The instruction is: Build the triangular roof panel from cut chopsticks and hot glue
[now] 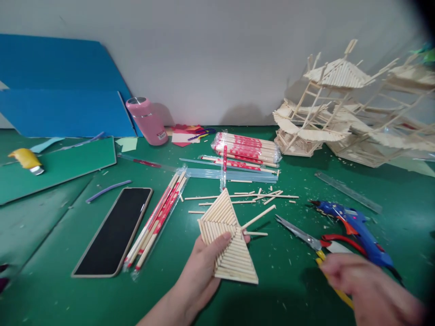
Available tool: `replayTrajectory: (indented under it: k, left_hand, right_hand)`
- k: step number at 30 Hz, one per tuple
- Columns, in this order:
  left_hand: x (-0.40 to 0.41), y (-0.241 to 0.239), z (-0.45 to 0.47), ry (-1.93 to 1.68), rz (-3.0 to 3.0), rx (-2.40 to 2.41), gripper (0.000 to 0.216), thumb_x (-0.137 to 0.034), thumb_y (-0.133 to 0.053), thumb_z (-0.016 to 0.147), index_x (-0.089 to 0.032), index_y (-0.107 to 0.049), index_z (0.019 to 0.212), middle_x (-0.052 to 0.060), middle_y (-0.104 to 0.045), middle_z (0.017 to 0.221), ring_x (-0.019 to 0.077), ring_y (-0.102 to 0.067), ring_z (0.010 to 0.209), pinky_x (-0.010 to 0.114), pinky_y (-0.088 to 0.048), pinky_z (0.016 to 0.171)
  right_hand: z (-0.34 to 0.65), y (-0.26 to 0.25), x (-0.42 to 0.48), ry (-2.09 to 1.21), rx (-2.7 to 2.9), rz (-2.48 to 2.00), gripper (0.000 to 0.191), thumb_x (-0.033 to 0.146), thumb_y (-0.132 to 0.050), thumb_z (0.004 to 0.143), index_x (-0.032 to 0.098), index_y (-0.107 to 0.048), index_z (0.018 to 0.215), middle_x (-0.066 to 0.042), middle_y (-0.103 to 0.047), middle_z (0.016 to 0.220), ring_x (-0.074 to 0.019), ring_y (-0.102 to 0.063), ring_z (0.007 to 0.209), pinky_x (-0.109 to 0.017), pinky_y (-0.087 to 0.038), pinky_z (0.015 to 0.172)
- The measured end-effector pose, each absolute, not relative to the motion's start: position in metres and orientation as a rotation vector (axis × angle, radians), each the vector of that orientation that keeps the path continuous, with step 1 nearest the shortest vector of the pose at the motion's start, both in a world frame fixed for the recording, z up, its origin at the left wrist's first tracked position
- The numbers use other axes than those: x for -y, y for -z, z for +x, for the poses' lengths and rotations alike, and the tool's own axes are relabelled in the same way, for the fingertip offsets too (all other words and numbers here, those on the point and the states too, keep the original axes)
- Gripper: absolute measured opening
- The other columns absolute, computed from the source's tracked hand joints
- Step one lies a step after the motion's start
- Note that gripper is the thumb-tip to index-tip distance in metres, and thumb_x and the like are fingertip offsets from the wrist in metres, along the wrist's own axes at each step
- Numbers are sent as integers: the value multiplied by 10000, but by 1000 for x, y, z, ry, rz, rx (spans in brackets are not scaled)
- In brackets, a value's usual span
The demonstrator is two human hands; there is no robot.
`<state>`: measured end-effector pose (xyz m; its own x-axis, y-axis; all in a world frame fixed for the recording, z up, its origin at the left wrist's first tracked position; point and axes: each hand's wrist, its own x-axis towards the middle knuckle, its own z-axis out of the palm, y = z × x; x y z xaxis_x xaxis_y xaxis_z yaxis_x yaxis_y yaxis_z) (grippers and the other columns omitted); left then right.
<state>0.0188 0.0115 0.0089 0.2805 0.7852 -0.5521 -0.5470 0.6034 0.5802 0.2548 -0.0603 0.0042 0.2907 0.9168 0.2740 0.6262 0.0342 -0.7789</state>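
Note:
My left hand [200,267] is closed around a roof-shaped panel of glued chopsticks [227,240], held above the green table with one loose stick jutting out to the right. My right hand [370,290], blurred at the lower right, hovers over the yellow and red handles of the scissors [306,237], which lie on the table with blades pointing left; I cannot tell whether it grips them. A blue hot glue gun [353,226] lies just beyond the scissors.
Cut sticks [244,197] are scattered mid-table, with packs of wrapped chopsticks [248,147] behind. A phone [115,231] lies at left beside more wrapped chopsticks [159,222]. A stick-built pagoda model [343,113], a clear ruler [346,192], a pink bottle [147,120] and blue boards [61,90] stand farther back.

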Motion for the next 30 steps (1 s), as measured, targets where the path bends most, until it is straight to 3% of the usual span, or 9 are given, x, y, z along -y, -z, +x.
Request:
replayTrajectory:
  k: [2, 5, 8, 11, 13, 15, 18, 23, 30]
  left_hand:
    - [-11, -9, 19, -909, 297, -913, 374, -165, -584, 791, -95, -509, 1151, 146, -702, 864, 244, -660, 829, 327, -521, 727]
    - [-12, -7, 19, -903, 294, -910, 368, -167, -587, 790, -97, -517, 1144, 144, -704, 860, 239, -663, 824, 327, -521, 738]
    - [-13, -7, 19, -903, 288, -923, 309, -168, -590, 788, -87, -556, 1085, 154, -703, 875, 223, -665, 818, 310, -519, 750]
    - [-13, -8, 19, -910, 285, -941, 267, -170, -590, 786, -81, -582, 1038, 159, -700, 888, 221, -665, 818, 314, -515, 766]
    - [-13, -8, 19, -898, 286, -937, 264, -172, -606, 771, -80, -595, 1018, 155, -703, 877, 236, -664, 819, 328, -518, 762]
    - [-13, -9, 19, -890, 278, -931, 281, -176, -633, 744, -78, -605, 1006, 149, -704, 867, 253, -664, 816, 335, -525, 741]
    - [-14, -10, 19, -904, 256, -949, 330, -183, -667, 705, -76, -610, 1012, 147, -705, 863, 267, -663, 814, 339, -529, 729]
    - [-15, -13, 20, -888, 257, -1013, 428, -167, -668, 699, -84, -560, 1105, 143, -708, 842, 277, -667, 804, 354, -540, 701]
    - [-16, -16, 21, -913, 247, -989, 487, -148, -653, 711, -80, -506, 1170, 154, -703, 870, 276, -658, 848, 346, -529, 735]
  right_hand:
    - [241, -11, 57, -429, 1887, -1559, 80, 234, -557, 742, 249, -635, 729, -38, -673, 766, -174, -640, 669, -234, -524, 588]
    - [228, -19, 50, -441, 2289, -1465, 183, 170, -589, 710, 271, -643, 852, -1, -683, 785, -127, -654, 659, -159, -523, 589]
    - [224, -19, 46, -477, 2273, -1541, 255, 187, -575, 739, 285, -628, 969, -21, -664, 916, -139, -651, 772, -173, -518, 647]
    - [212, -16, 41, -838, 1885, -1618, 240, 256, -511, 810, 243, -598, 1033, -55, -639, 917, -158, -623, 808, -209, -500, 658]
    - [196, -13, 34, -1257, 1444, -1607, 279, 342, -477, 838, 203, -572, 1060, -46, -617, 799, -129, -582, 649, -210, -467, 553]
    - [178, -11, 27, -1620, 924, -1496, 333, 419, -495, 820, 183, -561, 1046, 4, -547, 681, -53, -404, 432, -182, -351, 409]
    - [160, -9, 20, -1797, 493, -1302, 353, 464, -596, 735, 167, -576, 924, 54, -460, 604, -10, -249, 384, -161, -243, 370]
    - [169, -14, 25, -1593, 748, -1481, 337, 511, -535, 766, 174, -534, 742, 46, -478, 591, -34, -331, 398, -178, -278, 382]
    - [265, -15, 21, -369, 1143, -2020, 325, 486, -551, 728, 226, -579, 921, -35, -617, 825, -169, -568, 694, -278, -454, 586]
